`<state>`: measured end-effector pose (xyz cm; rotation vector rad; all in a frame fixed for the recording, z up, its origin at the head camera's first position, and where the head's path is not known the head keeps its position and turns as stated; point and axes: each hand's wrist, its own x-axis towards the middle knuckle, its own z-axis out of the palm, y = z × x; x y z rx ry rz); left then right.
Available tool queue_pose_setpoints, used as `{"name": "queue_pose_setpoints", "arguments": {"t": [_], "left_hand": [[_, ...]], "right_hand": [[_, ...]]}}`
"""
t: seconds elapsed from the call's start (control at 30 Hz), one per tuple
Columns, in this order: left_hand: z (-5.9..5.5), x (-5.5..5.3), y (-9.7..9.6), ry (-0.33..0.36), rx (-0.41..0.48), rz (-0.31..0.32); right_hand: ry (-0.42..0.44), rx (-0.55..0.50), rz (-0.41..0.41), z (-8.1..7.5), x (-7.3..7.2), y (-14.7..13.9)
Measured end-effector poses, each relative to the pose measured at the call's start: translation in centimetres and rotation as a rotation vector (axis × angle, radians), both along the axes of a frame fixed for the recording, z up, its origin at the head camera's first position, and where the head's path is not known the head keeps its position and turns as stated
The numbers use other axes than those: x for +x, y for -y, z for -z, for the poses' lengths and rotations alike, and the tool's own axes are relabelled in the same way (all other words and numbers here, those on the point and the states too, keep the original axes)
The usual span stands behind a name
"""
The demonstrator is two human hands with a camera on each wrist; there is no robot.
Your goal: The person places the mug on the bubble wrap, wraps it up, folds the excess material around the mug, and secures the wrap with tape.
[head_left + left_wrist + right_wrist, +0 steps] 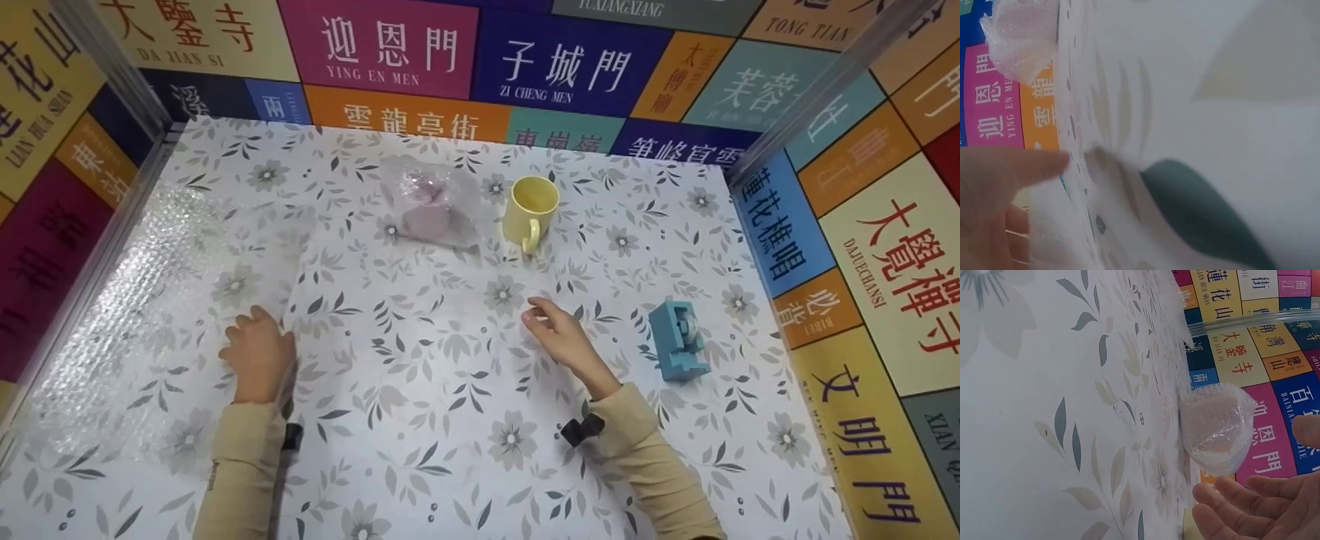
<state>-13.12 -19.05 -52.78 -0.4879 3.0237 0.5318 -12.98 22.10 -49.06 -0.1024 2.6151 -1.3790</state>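
"YING EN MEN" and "ZI CHENG MEN" can be read on the wall [386, 64]. Bubble wrap [150, 277] is spread leftward from the left hand [259, 354], contact unclear; the mug [519, 217] is placed beyond the right hand [566, 340]. Both are held relaxed, with nothing gripped.

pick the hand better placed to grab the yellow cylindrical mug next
Probably the right hand: empty and nearer the mug, whose handle faces that hand. The left hand is farther, by the transparent bubble-wrap sheet.
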Motion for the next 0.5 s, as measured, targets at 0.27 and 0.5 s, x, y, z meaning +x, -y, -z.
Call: {"name": "queue_pose_setpoints", "arguments": {"t": [0.27,0.5], "left_hand": [[0.0,0.3,0.5,-0.016,0.017,-0.001],[-1.1,1.5,0.0,-0.127,0.005,-0.016]], "right_hand": [[-0.008,0.001,-0.027,-0.1,-0.4,0.9],[0.018,-0.037,-0.073,-0.2,-1.1,2.8]]}}
